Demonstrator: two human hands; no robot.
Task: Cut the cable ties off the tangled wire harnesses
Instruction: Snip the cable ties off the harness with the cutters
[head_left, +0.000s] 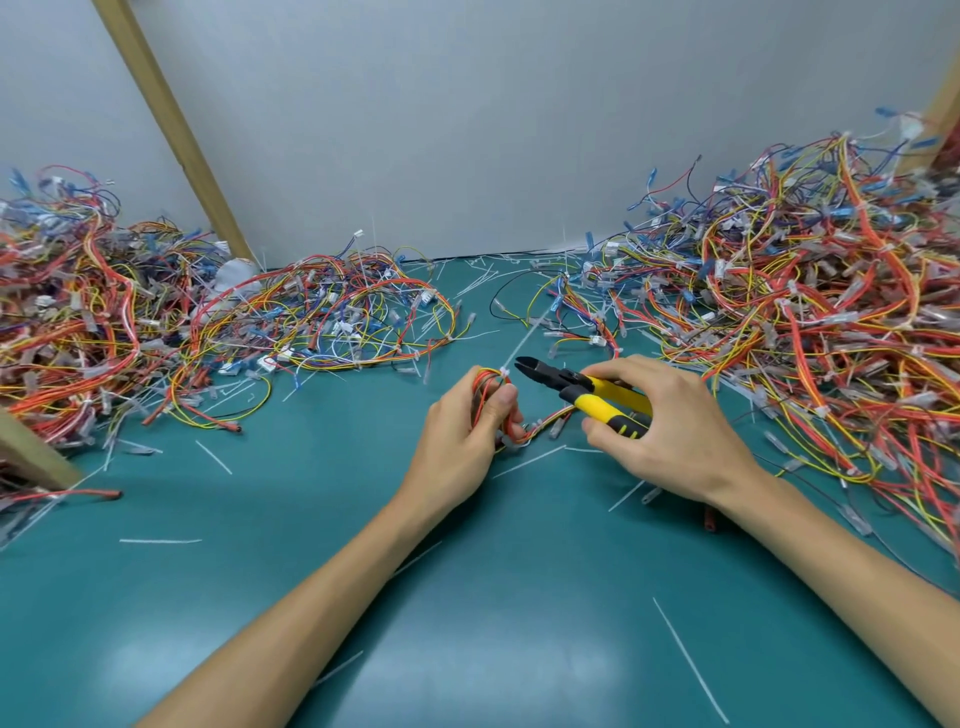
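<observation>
**Cutters at a white tie on a hand-held harness**

Nearest the camera, well short of the small looped harness of red, orange and yellow wires (488, 387), the flat teal-green table mat (363, 597) carries both bare forearms; a long thin white cut-off tie strip (691, 662) lies on it, nearer than the harness and to its right. The left hand (460, 434) clenches round the harness, thumb pressed on the wires, holding the loop upright just above the mat; a white plastic cable tie (504, 372) cinches the top of the harness, its thin tail slanting away up and to the right. Just right of the harness, the right hand (662, 434) grasps the yellow-and-black-handled side cutters (587, 387), fingers wrapped over both handles; the black tip points left, just beside the tie; whether it touches cannot be told. Left of the harness and farther back sprawls a large tangled heap of multicoloured wires (78, 332); beyond the harness lies a flatter ring-shaped tangle of wires (332, 317); right of it rises the tallest mound of wires (805, 312). Behind all of these stands a plain pale grey wall (467, 130), with a slanting light wooden post (166, 119) far left of the harness.
</observation>
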